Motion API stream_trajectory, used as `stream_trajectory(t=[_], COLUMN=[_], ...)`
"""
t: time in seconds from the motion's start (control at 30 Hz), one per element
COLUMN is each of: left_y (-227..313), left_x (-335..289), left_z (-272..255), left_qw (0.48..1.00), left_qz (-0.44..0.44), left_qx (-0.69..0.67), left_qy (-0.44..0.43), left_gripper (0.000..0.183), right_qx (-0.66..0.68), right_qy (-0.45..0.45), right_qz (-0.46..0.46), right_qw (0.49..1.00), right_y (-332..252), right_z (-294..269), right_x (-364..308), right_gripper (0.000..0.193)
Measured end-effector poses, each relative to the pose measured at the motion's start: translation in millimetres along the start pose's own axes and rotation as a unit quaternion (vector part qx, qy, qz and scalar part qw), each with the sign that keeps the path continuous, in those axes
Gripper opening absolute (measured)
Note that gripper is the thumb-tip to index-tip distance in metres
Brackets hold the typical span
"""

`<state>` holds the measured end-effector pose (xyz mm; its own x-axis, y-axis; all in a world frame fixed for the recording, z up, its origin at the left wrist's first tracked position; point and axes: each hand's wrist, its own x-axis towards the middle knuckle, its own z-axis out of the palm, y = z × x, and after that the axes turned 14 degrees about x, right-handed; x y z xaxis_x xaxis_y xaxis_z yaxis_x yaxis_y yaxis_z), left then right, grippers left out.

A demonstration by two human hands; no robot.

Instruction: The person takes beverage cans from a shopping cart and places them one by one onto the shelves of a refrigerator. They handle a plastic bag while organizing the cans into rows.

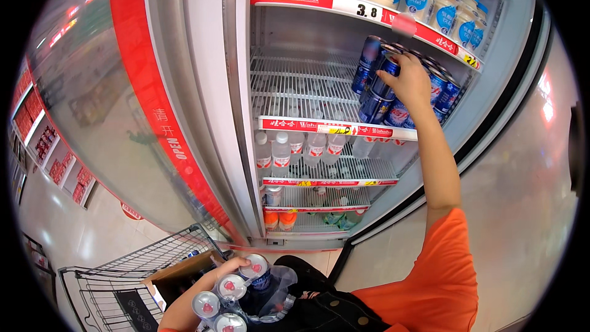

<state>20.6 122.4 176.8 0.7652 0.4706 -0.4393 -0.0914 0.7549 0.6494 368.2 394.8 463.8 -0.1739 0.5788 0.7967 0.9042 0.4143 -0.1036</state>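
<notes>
My right hand [407, 79] reaches into an upright fridge, fingers and thumb around the top of a blue drink can [382, 83] on the middle shelf. Other blue cans [437, 83] stand in rows beside and behind it, partly hidden by my hand. Against my body at the bottom, my left arm cradles a torn clear-plastic pack of blue cans [232, 286]. The fingers of my left hand [236, 265] curl against the pack's upper can. Silver lids with pinkish-red marks face up, and an open gap shows in the wrap.
White bottles with blue caps [445, 3] fill the shelf above; clear bottles [313, 147] stand below. A swung-out glass door with a red edge [144, 67] is on the left. A wire shopping cart [98, 289] holds a cardboard box [181, 267] at lower left.
</notes>
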Motion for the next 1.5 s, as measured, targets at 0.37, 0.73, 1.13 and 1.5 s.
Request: stream_trajectory(t=[0.37, 0.73, 1.13, 1.5], left_y=[-0.6, -16.9, -15.6, -6.1], left_x=[1.1, -5.2, -1.9, 0.8], left_z=[5.2, 5.7, -6.6, 6.8], left_qw=[0.998, 0.979, 0.942, 0.894], left_qz=[0.059, 0.165, 0.149, 0.181], left_qx=[0.002, -0.114, 0.163, 0.28], left_qy=[0.021, 0.027, 0.252, 0.299], left_gripper=[0.063, 0.06, 0.045, 0.033], right_qx=[-0.257, 0.476, 0.555, 0.664], right_qy=[0.06, -0.418, -0.459, -0.485], right_qz=[-0.128, -0.258, -0.181, 0.098], right_qw=[0.956, 0.729, 0.67, 0.56], right_y=[-6.6, -162.1, -209.8, -186.8], right_z=[9.4, 13.0, 45.0, 51.5], right_x=[10.7, -193.4, -281.9, -287.7], right_gripper=[0.037, 0.03, 0.059, 0.02])
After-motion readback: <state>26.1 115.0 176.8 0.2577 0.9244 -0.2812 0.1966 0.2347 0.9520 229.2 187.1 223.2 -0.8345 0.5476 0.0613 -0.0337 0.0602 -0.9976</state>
